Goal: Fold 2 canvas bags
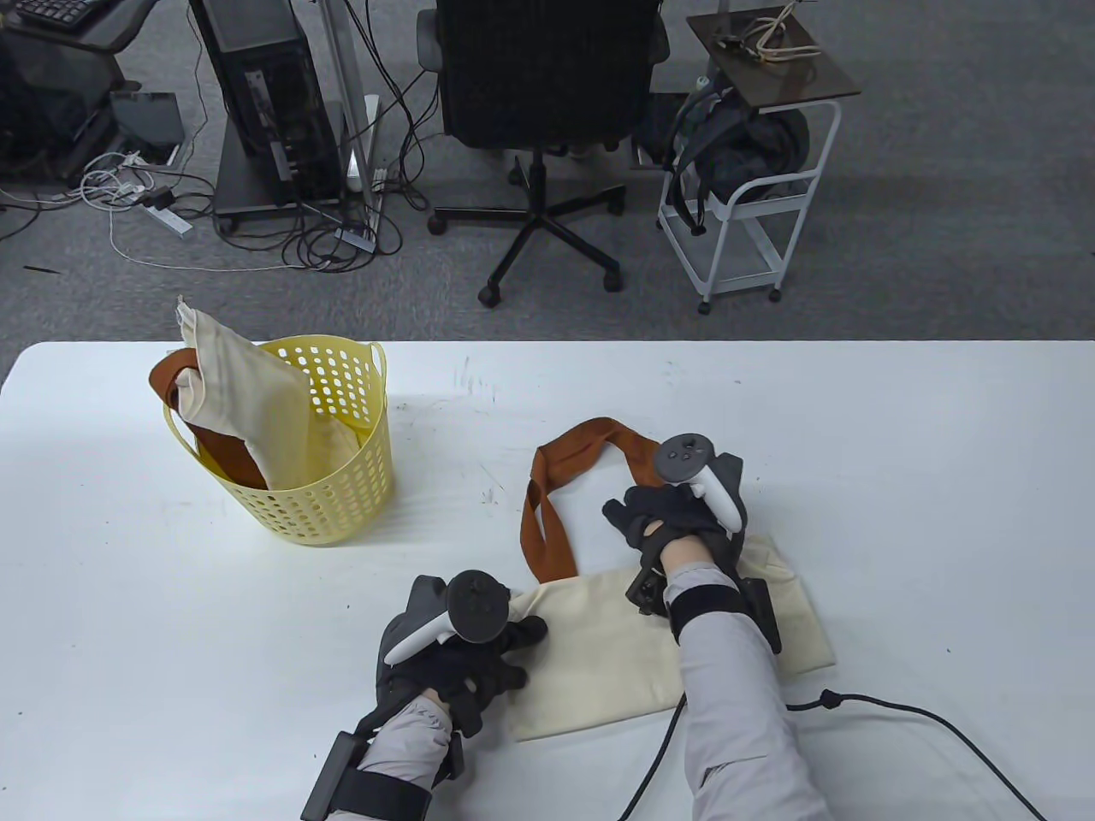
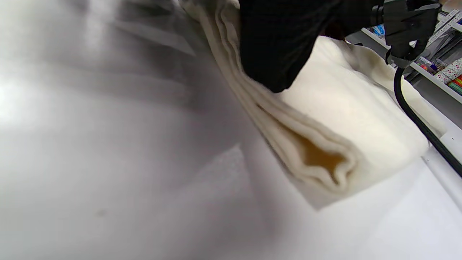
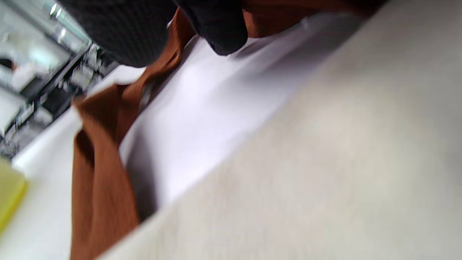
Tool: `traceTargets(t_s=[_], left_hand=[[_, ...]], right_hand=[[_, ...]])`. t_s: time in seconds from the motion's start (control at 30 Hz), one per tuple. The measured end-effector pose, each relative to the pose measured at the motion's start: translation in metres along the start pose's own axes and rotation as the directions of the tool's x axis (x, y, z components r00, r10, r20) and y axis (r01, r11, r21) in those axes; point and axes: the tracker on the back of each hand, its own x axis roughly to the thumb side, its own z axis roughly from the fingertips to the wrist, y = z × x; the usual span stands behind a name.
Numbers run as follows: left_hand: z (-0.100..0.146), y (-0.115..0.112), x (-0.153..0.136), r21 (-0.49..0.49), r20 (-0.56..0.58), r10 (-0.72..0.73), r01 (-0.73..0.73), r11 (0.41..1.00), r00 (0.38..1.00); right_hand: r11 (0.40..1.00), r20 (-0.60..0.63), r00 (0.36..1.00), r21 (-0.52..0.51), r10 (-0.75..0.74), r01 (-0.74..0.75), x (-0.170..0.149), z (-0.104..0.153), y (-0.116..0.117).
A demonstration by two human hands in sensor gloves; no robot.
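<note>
A cream canvas bag (image 1: 599, 658) lies folded flat near the table's front edge, its layered fold edge (image 2: 317, 159) close up in the left wrist view. Its brown straps (image 1: 552, 505) loop out across the table towards the back. My left hand (image 1: 517, 654) rests with spread fingers (image 2: 274, 47) on the bag's left end. At the bag's top edge my right hand (image 1: 629, 517) has its fingers (image 3: 220, 29) curled over the strap (image 3: 101, 180). A second cream bag (image 1: 248, 402) with a brown strap sticks up out of the yellow basket (image 1: 342, 505).
The basket stands on the white table (image 1: 898, 479) at the left, about a hand's width from the strap loop. A black cable (image 1: 898, 710) trails over the table's front right. Beyond the far edge stand an office chair (image 1: 547, 85) and a white cart (image 1: 753, 222).
</note>
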Motion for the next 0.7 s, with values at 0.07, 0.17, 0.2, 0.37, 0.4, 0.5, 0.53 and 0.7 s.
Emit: traceTargets(t_s=[0.07, 0.17, 0.2, 0.37, 0.4, 0.5, 0.53, 0.7], left_hand=[[0.000, 0.000, 0.000, 0.001, -0.001, 0.002, -0.002, 1.000, 1.000], [0.000, 0.000, 0.000, 0.001, 0.000, 0.002, -0.002, 1.000, 1.000], [0.000, 0.000, 0.000, 0.001, 0.001, 0.002, -0.002, 1.000, 1.000], [0.000, 0.000, 0.001, 0.003, 0.001, -0.004, 0.004, 1.000, 1.000], [0.000, 0.000, 0.001, 0.003, 0.001, -0.005, 0.005, 1.000, 1.000], [0.000, 0.000, 0.001, 0.004, 0.001, -0.007, 0.007, 1.000, 1.000], [0.000, 0.000, 0.001, 0.004, 0.001, -0.007, 0.007, 1.000, 1.000], [0.001, 0.000, 0.003, 0.016, -0.004, -0.031, 0.031, 0.999, 1.000]], right_hand=[[0.993, 0.001, 0.994, 0.044, 0.111, -0.111, 0.014, 0.001, 0.008], [0.949, -0.061, 0.964, 0.201, 0.260, -0.244, 0.035, 0.002, 0.019], [0.930, -0.097, 0.953, 0.270, 0.286, -0.252, 0.040, 0.001, 0.024], [0.913, -0.201, 0.913, 0.288, 0.354, -0.291, 0.061, -0.005, 0.046], [0.915, -0.216, 0.909, 0.277, 0.357, -0.294, 0.062, -0.006, 0.050], [0.930, -0.244, 0.907, 0.219, 0.344, -0.294, 0.062, -0.005, 0.061], [0.930, -0.247, 0.902, 0.190, 0.354, -0.313, 0.063, -0.005, 0.063], [0.967, -0.241, 0.953, -0.132, 0.184, -0.220, 0.053, 0.002, 0.048]])
